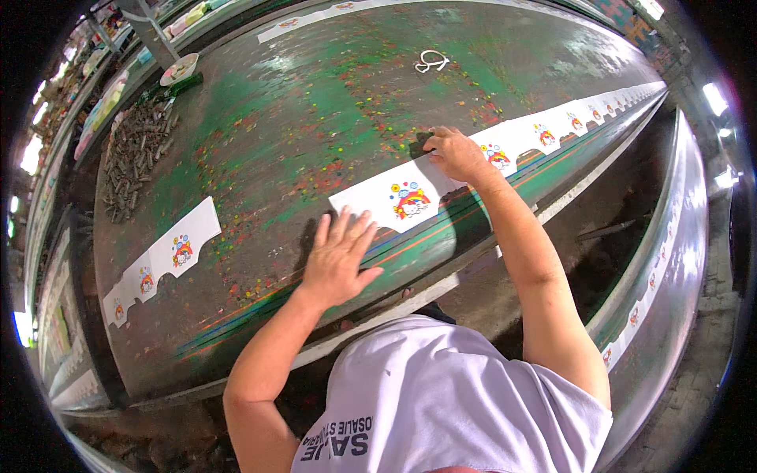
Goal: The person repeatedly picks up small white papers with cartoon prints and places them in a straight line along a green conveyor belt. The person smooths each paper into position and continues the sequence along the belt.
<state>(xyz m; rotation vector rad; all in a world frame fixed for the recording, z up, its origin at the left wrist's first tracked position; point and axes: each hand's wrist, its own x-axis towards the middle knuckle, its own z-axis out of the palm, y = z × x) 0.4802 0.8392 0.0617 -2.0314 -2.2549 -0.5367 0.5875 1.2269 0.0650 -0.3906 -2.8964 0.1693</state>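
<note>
Touching one white piece [390,197]: two hands [335,264] [459,155]

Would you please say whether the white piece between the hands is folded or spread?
Spread: the white piece lies flat, its colourful print facing up.

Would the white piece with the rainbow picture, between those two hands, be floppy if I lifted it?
Probably floppy: the white piece looks sheet-thin. Likely light too, with hardly any thickness showing. Lying flat, it probably won't roll.

We see a pale lavender-white shirt [449,394], softly creased, with a short right sleeve [574,394] and dark block lettering [339,441] (upside down) at lower left; left hand [337,264] and right hand [460,155] are bare.
</note>
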